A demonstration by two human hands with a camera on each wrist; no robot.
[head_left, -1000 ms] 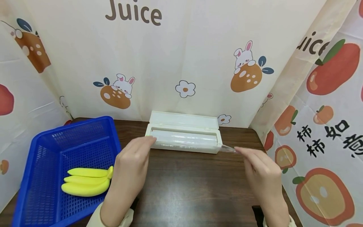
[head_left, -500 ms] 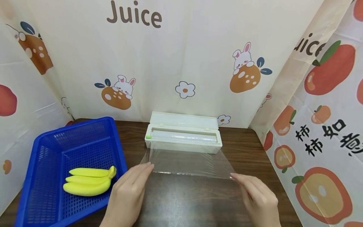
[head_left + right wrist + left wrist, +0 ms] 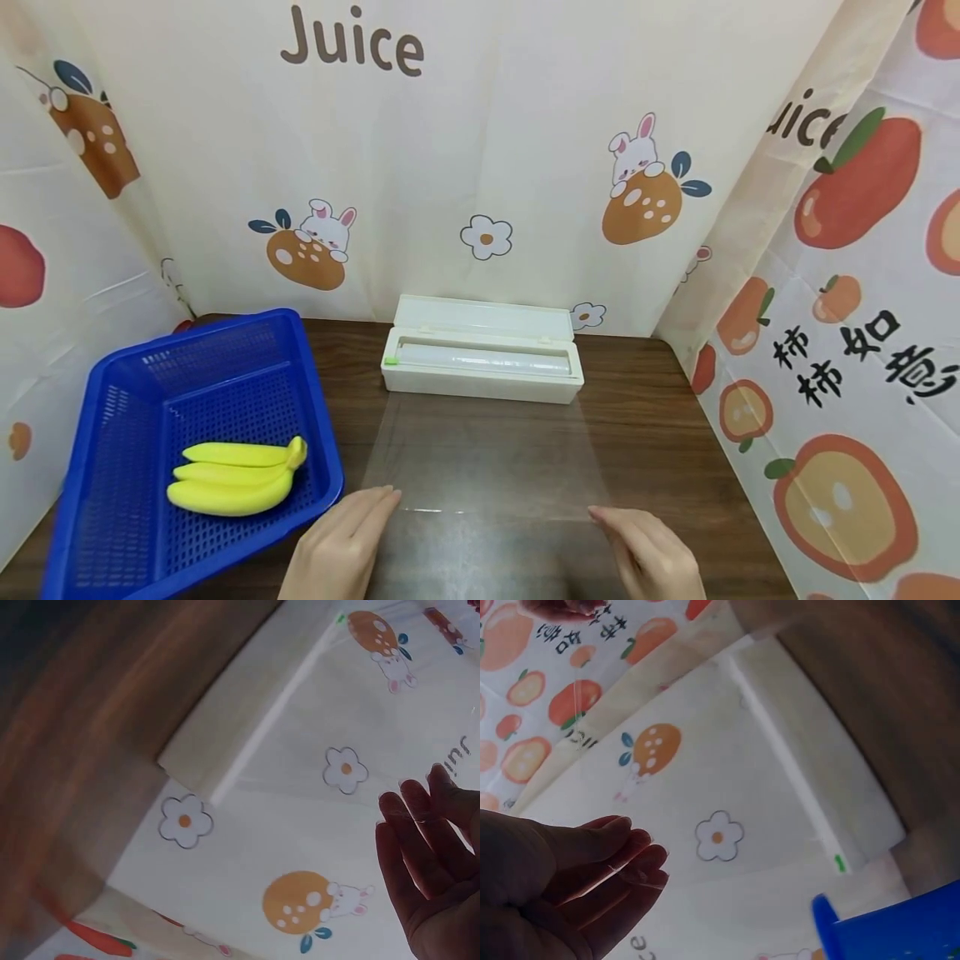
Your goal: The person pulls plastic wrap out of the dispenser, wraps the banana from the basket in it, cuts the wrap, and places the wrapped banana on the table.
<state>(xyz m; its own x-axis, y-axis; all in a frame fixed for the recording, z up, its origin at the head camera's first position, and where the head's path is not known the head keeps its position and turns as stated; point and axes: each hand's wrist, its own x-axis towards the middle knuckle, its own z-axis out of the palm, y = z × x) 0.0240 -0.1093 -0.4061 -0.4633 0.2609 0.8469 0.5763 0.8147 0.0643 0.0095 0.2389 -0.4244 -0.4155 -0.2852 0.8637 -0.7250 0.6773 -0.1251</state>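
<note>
A clear sheet of cling film (image 3: 487,458) stretches from the roll (image 3: 480,358) in a white dispenser box (image 3: 480,387) toward me. My left hand (image 3: 341,546) pinches its near left corner between thumb and fingers. At the near right corner, my right hand (image 3: 648,554) pinches the film the same way. The film's near edge runs as a thin bright line between the two hands. In the left wrist view the thumb and fingertips (image 3: 641,859) meet on the film; the right wrist view shows the right fingers (image 3: 409,847) likewise.
On the left stands a blue plastic basket (image 3: 315,417) with a bunch of yellow bananas (image 3: 236,479) in it. The box's lid (image 3: 483,317) is raised at the back. A printed curtain (image 3: 420,167) rises behind the dark wooden table (image 3: 652,433).
Both hands have moved toward me and down, drawing the cling film from the roll. The sheet is now much longer. The box and basket have stayed in place.
</note>
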